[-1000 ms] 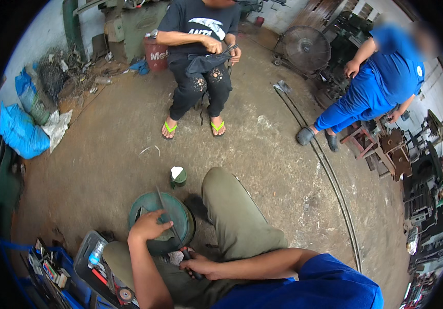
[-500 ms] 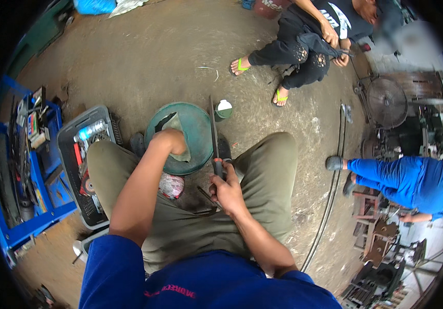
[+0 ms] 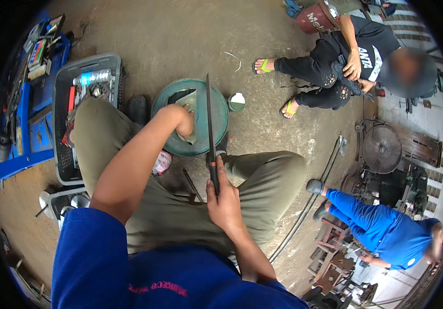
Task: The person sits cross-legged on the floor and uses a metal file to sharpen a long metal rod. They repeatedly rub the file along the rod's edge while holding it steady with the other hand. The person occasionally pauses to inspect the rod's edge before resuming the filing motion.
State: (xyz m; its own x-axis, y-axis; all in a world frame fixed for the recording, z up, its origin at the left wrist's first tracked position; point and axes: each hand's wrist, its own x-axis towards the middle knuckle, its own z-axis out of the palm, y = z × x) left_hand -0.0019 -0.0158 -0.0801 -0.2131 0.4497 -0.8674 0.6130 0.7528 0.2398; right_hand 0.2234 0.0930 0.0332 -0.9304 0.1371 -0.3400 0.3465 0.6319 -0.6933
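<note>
Now nearer, round green disc (image 3: 190, 121) (dished, dusty) under left hand (image 3: 184, 119), grip unclear; right hand (image 3: 225, 198) clenching long dark blade (image 3: 210, 129).

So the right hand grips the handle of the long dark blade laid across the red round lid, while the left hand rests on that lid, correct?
Not quite: in the head view the round lid is green, not red. The rest holds: the right hand grips the handle of the long dark blade laid across it, and the left hand rests on that lid.

Right hand (image 3: 225, 198) closed around the handle of a long dark blade (image 3: 209, 121) pointing to twelve o'clock, left hand (image 3: 182, 119) pressed on a round green disc (image 3: 216, 110) on the concrete floor (image 3: 180, 46), grey crate (image 3: 62, 123) at nine o'clock.
</note>
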